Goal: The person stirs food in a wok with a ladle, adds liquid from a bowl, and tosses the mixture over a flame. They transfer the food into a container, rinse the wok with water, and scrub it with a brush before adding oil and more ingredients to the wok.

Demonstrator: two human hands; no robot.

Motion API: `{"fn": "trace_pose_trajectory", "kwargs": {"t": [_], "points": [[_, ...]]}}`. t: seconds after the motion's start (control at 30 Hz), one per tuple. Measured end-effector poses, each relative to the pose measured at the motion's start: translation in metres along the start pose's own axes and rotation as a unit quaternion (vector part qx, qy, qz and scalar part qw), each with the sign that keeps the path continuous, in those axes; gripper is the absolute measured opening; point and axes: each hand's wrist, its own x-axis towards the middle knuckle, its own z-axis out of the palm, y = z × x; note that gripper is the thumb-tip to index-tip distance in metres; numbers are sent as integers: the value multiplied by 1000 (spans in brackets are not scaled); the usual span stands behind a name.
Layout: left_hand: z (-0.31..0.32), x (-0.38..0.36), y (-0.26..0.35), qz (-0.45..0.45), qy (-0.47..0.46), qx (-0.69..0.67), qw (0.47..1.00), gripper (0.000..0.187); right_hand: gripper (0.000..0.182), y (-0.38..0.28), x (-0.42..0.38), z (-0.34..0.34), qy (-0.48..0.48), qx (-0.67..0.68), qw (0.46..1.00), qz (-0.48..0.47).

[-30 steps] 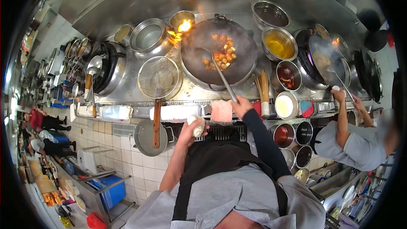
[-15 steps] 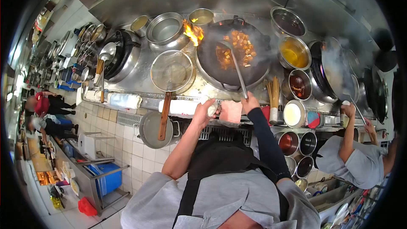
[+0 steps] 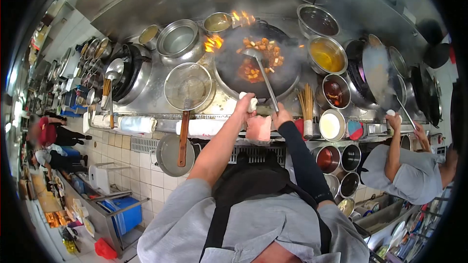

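My right hand (image 3: 282, 116) is closed round the long handle of a metal ladle (image 3: 266, 82), whose bowl rests among the food in the wok. My left hand (image 3: 243, 109) is closed on a folded white cloth (image 3: 251, 101) at the near rim of the wok. The dark wok (image 3: 283, 79) holds browned cubes (image 3: 265, 48) in reddish sauce, partly veiled by smoke. Flames (image 3: 213, 43) rise at its left and far edges. In front of the wok lies a pink cloth (image 3: 259, 128).
Left of the wok, a wooden-handled strainer (image 3: 188, 85) lies near a steel pot (image 3: 179, 40). On the right stand a bowl of yellow liquid (image 3: 328, 55), a sauce pot (image 3: 336, 91) and a bamboo brush (image 3: 306, 102). A co-worker (image 3: 399, 168) works at another smoking wok.
My left hand and the cloth have moved forward to the wok's near rim. The ladle bowl has shifted among the cubes, and flames now also show at the far edge.
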Motion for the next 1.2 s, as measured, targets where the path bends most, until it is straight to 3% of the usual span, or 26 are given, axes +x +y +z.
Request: {"fn": "trace_pose_trajectory", "kwargs": {"t": [0.03, 0.13, 0.17, 0.27, 0.37, 0.47, 0.53, 0.6, 0.63, 0.67, 0.8, 0.87, 1.03, 1.13, 1.2], "points": [[-1, 7, 0, -11, 23, -2, 1000, 19, 35, 8, -7, 3, -9, 26, 999, -20], [-10, 31, -9, -25, 1, -35, 999, 17, 38, 1, -51, -42, -40, 8, 999, -22], [4, 9, -10, 26, 58, -32, 997, 13, 48, -4, -69, -55, -33, -9, 999, -34], [20, -53, -22, 31, -1, -116, 993, 10, 63, -1, -105, -100, -71, 23, 996, -56], [19, -95, -33, 4, -21, -153, 988, 10, 67, -34, -129, -195, -137, 177, 969, -102], [29, -134, -1, -13, -38, -194, 980, 10, 65, -42, -137, -246, -240, 203, 949, -3], [21, -113, 4, 1, -54, -192, 980, 10, 62, -43, -128, -240, -209, 194, 957, -60], [11, -78, -8, 11, -45, -176, 983, 10, 58, -51, -108, -222, -214, 121, 969, -27], [5, -55, -25, 22, -34, -167, 985, 10, 55, -17, -93, -183, -142, 166, 969, -116], [1, -38, -38, 33, -23, -158, 987, 10, 56, -26, -84, -179, -164, 130, 977, -33], [-18, -64, -97, 33, -11, -80, 996, 14, 61, -31, -79, -153, -57, 54, 995, -54], [-32, -79, -114, -28, 13, -2, 1000, 15, 65, -48, -90, -163, -69, 44, 996, -32], [0, -110, -72, -8, 18, -81, 997, 9, 63, -44, -116, -183, -103, 128, 985, -45], [17, -105, -18, 26, -44, -168, 985, 7, 58, -34, -119, -198, -149, 197, 969, -12], [26, -93, 1, 28, -32, -168, 985, 7, 58, -36, -111, -204, -163, 138, 977, 2]]}}
